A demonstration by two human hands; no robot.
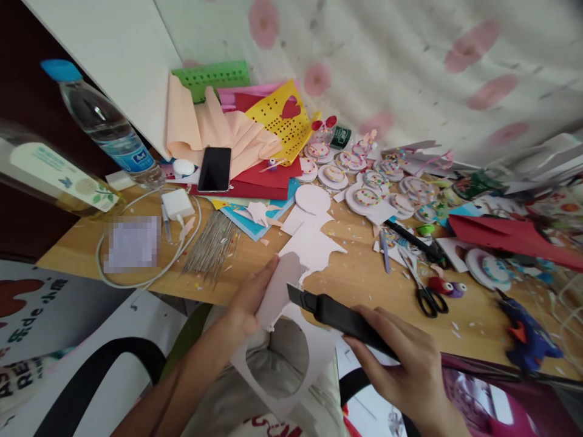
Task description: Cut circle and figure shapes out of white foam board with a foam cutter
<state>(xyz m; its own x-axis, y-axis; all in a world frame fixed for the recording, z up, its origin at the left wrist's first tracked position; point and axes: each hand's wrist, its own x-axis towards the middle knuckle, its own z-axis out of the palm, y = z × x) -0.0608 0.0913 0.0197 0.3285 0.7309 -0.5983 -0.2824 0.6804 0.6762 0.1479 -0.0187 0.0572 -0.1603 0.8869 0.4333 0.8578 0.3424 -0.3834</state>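
My left hand point(248, 300) grips a piece of white foam board or card point(321, 349) near the table's front edge. A large round hole is cut through its lower part, and a curved flap point(280, 285) stands tilted beside my left fingers. In my right hand point(405, 364) is a black utility knife point(348, 318), its blade out and pointing left, close to the flap's edge. Whether the blade touches the board, I cannot tell. Just beyond lie white offcuts point(312, 246) with scalloped edges and a white disc point(312, 199).
Scissors point(428, 291) and a blue glue gun point(523, 334) lie to the right. Thin wires point(212, 249), a charger point(177, 204) with cable and a phone point(215, 170) are left. Decorated discs point(350, 161) crowd the back; a water bottle point(116, 136) stands far left.
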